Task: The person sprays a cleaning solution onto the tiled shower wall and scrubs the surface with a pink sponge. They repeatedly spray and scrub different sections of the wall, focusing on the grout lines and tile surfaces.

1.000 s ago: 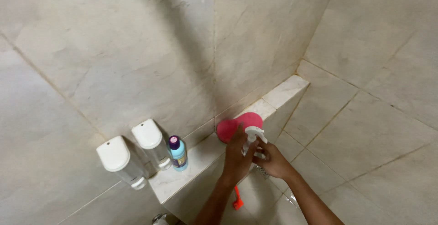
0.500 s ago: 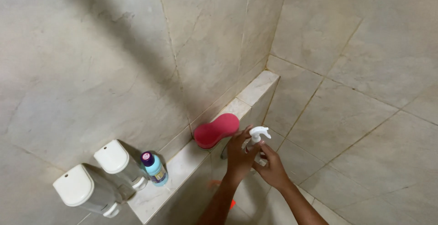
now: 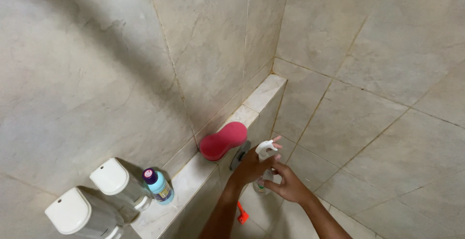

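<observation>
The white spray bottle is between my two hands, held out over the tiled floor just beside the edge of the tiled ledge. My left hand is closed around its upper part, just under the white trigger head, whose small pink nozzle tip points toward the floor corner. My right hand grips the clear lower body of the bottle from the other side, fingers curled about it. The bottle stands roughly upright.

On the ledge, near my left hand, lies a pink peanut-shaped sponge resting against the wall. Farther along the ledge stands a small light-blue bottle with a purple cap. Just beside it, fixed to the marble wall, are two dispensers with white tops. Below my left forearm, down on the floor, an orange plastic piece shows; I cannot tell what it is.
</observation>
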